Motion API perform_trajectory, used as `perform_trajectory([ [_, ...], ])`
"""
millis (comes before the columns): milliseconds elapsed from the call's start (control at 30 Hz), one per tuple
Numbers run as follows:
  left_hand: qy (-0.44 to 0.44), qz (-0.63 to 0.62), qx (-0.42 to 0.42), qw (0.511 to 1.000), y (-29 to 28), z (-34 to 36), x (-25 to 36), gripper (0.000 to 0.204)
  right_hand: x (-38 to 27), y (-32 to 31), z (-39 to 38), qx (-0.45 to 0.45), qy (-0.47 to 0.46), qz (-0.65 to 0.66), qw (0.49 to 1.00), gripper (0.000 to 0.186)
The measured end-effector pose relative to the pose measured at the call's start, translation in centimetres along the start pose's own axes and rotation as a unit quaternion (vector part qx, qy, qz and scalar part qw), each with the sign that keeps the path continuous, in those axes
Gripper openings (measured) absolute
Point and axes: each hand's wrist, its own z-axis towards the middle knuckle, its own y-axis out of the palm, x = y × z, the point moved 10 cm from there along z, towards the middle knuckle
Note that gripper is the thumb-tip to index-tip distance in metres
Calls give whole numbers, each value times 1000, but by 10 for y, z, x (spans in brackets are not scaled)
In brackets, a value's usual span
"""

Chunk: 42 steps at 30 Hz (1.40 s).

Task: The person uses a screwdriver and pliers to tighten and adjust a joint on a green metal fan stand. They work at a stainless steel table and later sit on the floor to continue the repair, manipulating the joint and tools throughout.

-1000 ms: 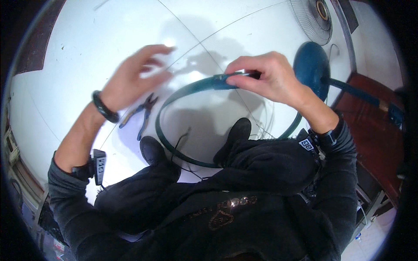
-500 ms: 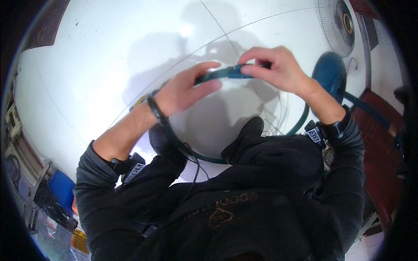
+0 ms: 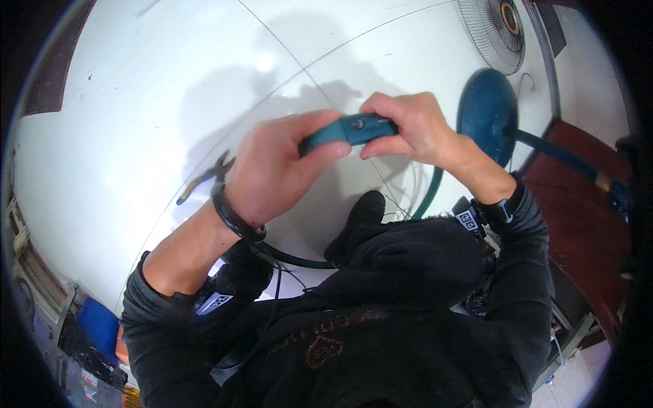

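A teal hoop (image 3: 367,129), seemingly a fan's grille rim, is raised in front of me, its joint facing up with a small screw or hole in it. My left hand (image 3: 272,163) is closed round the hoop on the left of the joint, thumb on the near side. My right hand (image 3: 415,129) pinches the right end of the joint between thumb and fingers. The hoop's lower part curves back toward my legs, partly hidden by my left wrist and trousers. Pliers (image 3: 198,182) with blue and yellow handles lie on the floor beyond my left wrist.
A fan's wire grille (image 3: 491,34) lies at the far right, with a round teal fan base (image 3: 486,109) and its pole nearer to me. Dark red furniture (image 3: 578,204) stands on the right. A blue container (image 3: 98,330) and bags sit at the lower left.
My left hand has closed round the hoop, where its fingers and thumb were spread. The joint is turned upward and has come nearer. The pliers now show more fully beside my left wrist.
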Motion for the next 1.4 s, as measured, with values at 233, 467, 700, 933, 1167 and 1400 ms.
perform_trajectory([
  [233, 27, 114, 2, 993, 5, 8, 38, 27, 2, -12, -6, 37, -12, 45, 998, 57],
  [467, 25, 104, -12, 994, 0, 10, 43, 28, -8, -20, -3, 32, -7, 10, 999, 56],
  [700, 13, 75, -27, 997, -4, 9, 40, 29, -16, -24, 0, 34, -11, -33, 999, 57],
  [933, -8, 51, -46, 998, -6, 9, 32, 29, -20, -21, 3, 22, -13, -82, 996, 60],
  [1167, 41, 50, -28, 998, -8, 12, 38, 27, -18, -22, 3, 13, 2, -83, 996, 63],
  [1400, 38, 47, -42, 997, -8, 15, 39, 31, -18, -27, 7, 15, 20, -62, 998, 62],
])
